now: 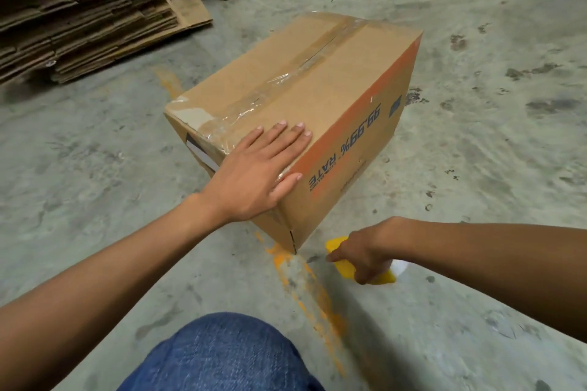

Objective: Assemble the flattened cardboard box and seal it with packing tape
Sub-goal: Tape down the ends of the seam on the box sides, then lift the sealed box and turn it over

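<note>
Blue-jeaned knee (222,355) sits nearest, below the taped brown cardboard box (317,98) on the concrete floor (95,168). Left hand (257,174) lies flat, fingers spread, on the box's near corner; right hand (365,251) beside that corner grips a yellow tape cutter (344,267).

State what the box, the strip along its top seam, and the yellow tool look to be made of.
Box: brown cardboard, matte, with creased edges and printed lettering on its side.
Strip: clear plastic packing tape, glossy; it wrinkles and catches light.
Yellow tool: probably hard plastic, smooth and evenly coloured, with what looks like a thin metal blade at its tip. The right hand covers most of it, so this is uncertain.
</note>
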The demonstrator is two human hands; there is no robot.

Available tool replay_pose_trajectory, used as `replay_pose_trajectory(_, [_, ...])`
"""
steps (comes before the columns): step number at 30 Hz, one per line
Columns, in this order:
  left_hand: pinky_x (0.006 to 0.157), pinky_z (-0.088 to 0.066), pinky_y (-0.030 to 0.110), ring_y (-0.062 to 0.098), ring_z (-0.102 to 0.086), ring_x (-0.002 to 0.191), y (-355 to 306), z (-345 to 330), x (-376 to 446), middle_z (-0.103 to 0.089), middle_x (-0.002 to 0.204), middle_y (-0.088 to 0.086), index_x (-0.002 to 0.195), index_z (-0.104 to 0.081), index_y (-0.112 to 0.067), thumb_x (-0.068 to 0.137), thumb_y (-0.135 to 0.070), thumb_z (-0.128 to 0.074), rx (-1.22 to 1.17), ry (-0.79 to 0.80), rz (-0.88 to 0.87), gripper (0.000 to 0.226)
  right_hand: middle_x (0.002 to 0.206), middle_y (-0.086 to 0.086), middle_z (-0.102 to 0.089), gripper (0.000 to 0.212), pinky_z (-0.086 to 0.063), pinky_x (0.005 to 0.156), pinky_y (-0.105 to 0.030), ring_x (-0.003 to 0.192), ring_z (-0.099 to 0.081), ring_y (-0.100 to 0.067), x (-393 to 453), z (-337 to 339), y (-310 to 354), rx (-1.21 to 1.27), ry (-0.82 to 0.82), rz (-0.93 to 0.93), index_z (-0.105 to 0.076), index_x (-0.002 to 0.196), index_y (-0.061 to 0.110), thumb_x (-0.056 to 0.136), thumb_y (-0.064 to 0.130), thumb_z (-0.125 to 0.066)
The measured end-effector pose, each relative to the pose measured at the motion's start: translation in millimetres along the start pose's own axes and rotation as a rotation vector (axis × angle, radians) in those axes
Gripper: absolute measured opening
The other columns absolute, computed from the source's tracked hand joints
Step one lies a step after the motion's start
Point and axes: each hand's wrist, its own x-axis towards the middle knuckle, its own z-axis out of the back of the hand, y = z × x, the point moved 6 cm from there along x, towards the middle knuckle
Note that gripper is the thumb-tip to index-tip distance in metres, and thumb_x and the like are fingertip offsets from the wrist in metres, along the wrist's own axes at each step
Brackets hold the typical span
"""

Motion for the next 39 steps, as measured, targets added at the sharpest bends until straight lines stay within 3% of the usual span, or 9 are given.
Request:
replay_pose_trajectory(3, [0.121, -0.013, 0.043, 0.019, -0.011, 0.151, 16.8, 1.6, -15.6, -0.016, 0.162, -0.004, 0.156, -0.017, -0.025, 0.102, -0.047, -0.023, -0.024, 0.007, -0.067, 0.058, 0.160, -0.005, -0.026, 0.079, -0.042, 0.096, -0.037, 0.133, -0.043, -0.033, 20.6, -1.2, 12.3, -0.080, 0.037, 0.059, 0.003, 0.156, 0.036, 0.098, 0.018, -0.048])
replay_pose_trajectory(8, [0.122, -0.008, 0.047, 0.018, -0.003, 0.152, 74.9, 0.6, -64.0, -0.011, 0.164, -0.007, 0.155, -0.012, -0.033, 0.103, -0.046, -0.022, -0.045, 0.035, -0.039, 0.055, 0.160, -0.011, -0.026, 0.090, -0.041, 0.083, -0.035, 0.129, -0.047, -0.032, 46.2, -0.8, 47.9, -0.170, -0.170, 0.188, -0.003, 0.157, 0.031, 0.091, -0.004, -0.053])
replay_pose_trajectory(11, [0.121, -0.009, 0.049, 0.019, -0.002, 0.152, 114.5, -0.9, -93.0, -0.012, 0.164, -0.004, 0.155, -0.016, -0.031, 0.103, -0.043, -0.024, -0.089, 0.005, 0.082, 0.054, 0.151, -0.025, -0.032, 0.079, -0.044, 0.096, -0.047, 0.132, -0.042, -0.040, 69.1, -16.7, 62.5, -0.186, -0.267, 0.224, -0.002, 0.156, 0.037, 0.098, 0.004, -0.043])
replay_pose_trajectory(15, [0.120, -0.012, 0.054, 0.024, -0.005, 0.152, 148.1, -4.6, -113.4, -0.016, 0.163, 0.003, 0.154, -0.025, -0.021, 0.103, -0.038, -0.030, -0.183, -0.087, 0.198, 0.054, 0.143, -0.029, -0.037, 0.067, -0.045, 0.088, -0.051, 0.126, -0.045, -0.045, 88.2, -26.7, 74.1, -0.190, -0.349, 0.252, 0.000, 0.152, 0.049, 0.104, 0.012, -0.029])
replay_pose_trajectory(21, [0.123, -0.007, 0.030, 0.017, -0.012, 0.151, 152.5, -6.5, -115.1, -0.024, 0.160, 0.005, 0.148, -0.039, -0.013, 0.098, -0.026, -0.042, -0.436, -0.333, 0.396, 0.051, 0.137, -0.023, -0.049, 0.052, -0.041, 0.097, -0.046, 0.125, -0.049, -0.040, 80.0, -14.8, 77.6, -0.229, -0.482, 0.344, -0.022, 0.150, 0.050, 0.104, 0.030, -0.034])
replay_pose_trajectory(26, [0.120, -0.017, 0.024, 0.010, -0.025, 0.146, 155.0, -6.7, -108.1, -0.032, 0.157, 0.004, 0.145, -0.043, -0.009, 0.104, -0.027, -0.032, -0.643, -0.606, 0.729, 0.046, 0.103, -0.007, -0.071, 0.046, -0.051, 0.069, -0.037, 0.082, -0.069, -0.036, 24.7, 75.4, 70.2, -0.200, -0.873, 0.407, -0.052, 0.134, 0.037, 0.098, 0.052, -0.026])
replay_pose_trajectory(31, [0.108, -0.021, 0.015, -0.003, -0.025, 0.136, 165.0, -10.4, -103.1, -0.027, 0.159, -0.006, 0.154, -0.025, -0.018, 0.102, -0.029, -0.037, -0.877, -0.602, 1.067, 0.054, 0.077, -0.001, -0.072, 0.027, -0.050, 0.053, -0.033, 0.057, -0.063, -0.024, -67.9, 177.3, 13.6, 0.031, -1.625, 0.456, -0.072, 0.105, 0.016, 0.097, 0.026, -0.048])
replay_pose_trajectory(35, [0.100, -0.032, 0.026, 0.014, -0.043, 0.131, 173.5, -11.8, -97.7, -0.041, 0.149, -0.013, 0.152, -0.031, -0.026, 0.100, -0.032, -0.038, -0.915, -0.436, 1.087, 0.053, 0.110, -0.009, -0.068, 0.036, -0.044, 0.090, -0.041, 0.102, -0.062, -0.029, -100.6, 224.9, -69.1, 0.175, -1.790, 0.068, -0.064, 0.125, 0.018, 0.091, 0.022, -0.051])
replay_pose_trajectory(39, [0.081, -0.038, 0.030, 0.016, -0.054, 0.104, 187.9, -7.1, -85.7, -0.056, 0.131, -0.004, 0.138, -0.044, -0.026, 0.102, -0.030, -0.037, -0.965, -0.288, 1.066, 0.037, 0.157, -0.014, -0.029, 0.063, -0.019, 0.112, -0.061, 0.142, -0.027, -0.037, -66.8, 200.5, -169.7, 0.460, -1.222, -0.560, -0.031, 0.149, 0.031, 0.092, 0.056, -0.035])
